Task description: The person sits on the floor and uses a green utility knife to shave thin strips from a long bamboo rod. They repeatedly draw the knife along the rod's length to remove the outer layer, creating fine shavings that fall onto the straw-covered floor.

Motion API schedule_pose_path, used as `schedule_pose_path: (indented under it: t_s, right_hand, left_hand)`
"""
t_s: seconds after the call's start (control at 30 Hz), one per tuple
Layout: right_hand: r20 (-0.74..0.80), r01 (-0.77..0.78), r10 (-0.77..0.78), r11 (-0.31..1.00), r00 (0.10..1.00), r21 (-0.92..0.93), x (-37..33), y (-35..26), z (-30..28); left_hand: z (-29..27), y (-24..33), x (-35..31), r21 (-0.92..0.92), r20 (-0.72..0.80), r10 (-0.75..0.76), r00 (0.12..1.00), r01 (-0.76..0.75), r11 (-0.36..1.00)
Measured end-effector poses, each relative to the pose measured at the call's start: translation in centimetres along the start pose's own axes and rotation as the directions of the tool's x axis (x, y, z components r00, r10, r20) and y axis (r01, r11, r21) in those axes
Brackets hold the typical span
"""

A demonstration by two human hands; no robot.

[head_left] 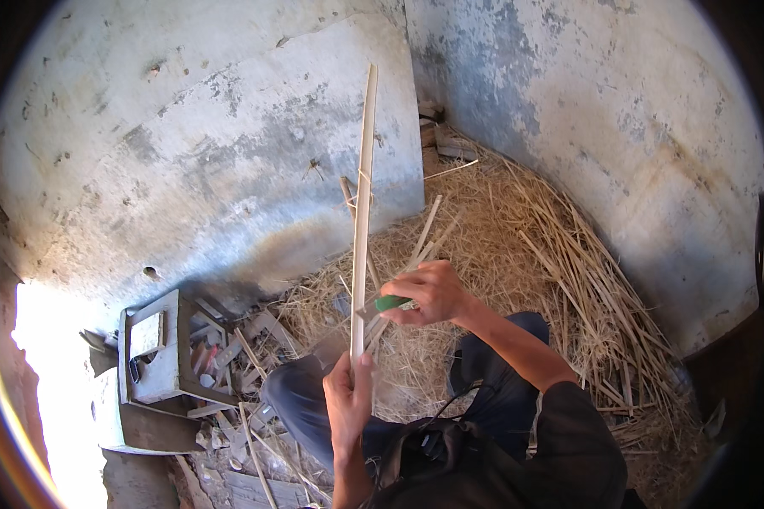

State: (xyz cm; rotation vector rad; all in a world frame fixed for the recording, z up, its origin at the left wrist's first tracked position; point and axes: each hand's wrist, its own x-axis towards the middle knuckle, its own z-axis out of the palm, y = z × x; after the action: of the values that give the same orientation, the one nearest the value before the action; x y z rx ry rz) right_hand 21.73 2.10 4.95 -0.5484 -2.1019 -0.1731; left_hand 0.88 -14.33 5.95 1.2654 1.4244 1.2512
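A long pale strip of split bamboo (pixel 364 195) stands nearly upright in front of me, its upper end rising against the wall. My left hand (pixel 348 394) is closed round its lower end, above my bent knee. In my right hand (pixel 429 293) is a knife (pixel 390 302) with a green handle, gripped by closed fingers. The short blade points left and meets the strip a little above my left hand. A brown stick (pixel 348 197) and several thin strips (pixel 429 227) show behind the bamboo and my right hand.
Curly shavings (pixel 484 229) cover the floor ahead, with long thin strips (pixel 586 271) heaped along the right wall (pixel 620 170). At left, a worn wooden stool (pixel 165 382) stands beside scraps and rubble. A stained wall (pixel 229 153) rises behind; bright light enters at far left.
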Motion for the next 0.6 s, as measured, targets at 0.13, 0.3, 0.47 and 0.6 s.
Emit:
schedule_pose_path:
  t_s: [0.13,0.3,0.47,0.6]
  right_hand:
    - [-0.033,-0.165,0.167,0.985,0.985,0.058,-0.5,2.4,0.3]
    - [-0.215,-0.471,0.472,0.88,0.855,0.061,-1.3,8.9,-2.6]
    - [-0.201,-0.694,0.721,0.693,0.664,0.196,-2.5,10.9,-6.1]
    - [0.133,-0.74,0.728,0.655,0.672,0.154,-3.3,10.4,-6.0]
  left_hand:
    - [-0.5,-1.2,-1.2,0.028,0.025,-0.026,0.999,0.025,0.999]
    - [-1.1,-1.9,-4.1,-0.004,0.213,-0.154,0.965,0.158,0.987]
    - [-2.4,-3.1,-5.7,-0.023,0.287,-0.21,0.934,0.226,0.974]
    - [-2.6,-2.9,-4.1,-0.051,0.203,-0.176,0.963,0.19,0.98]
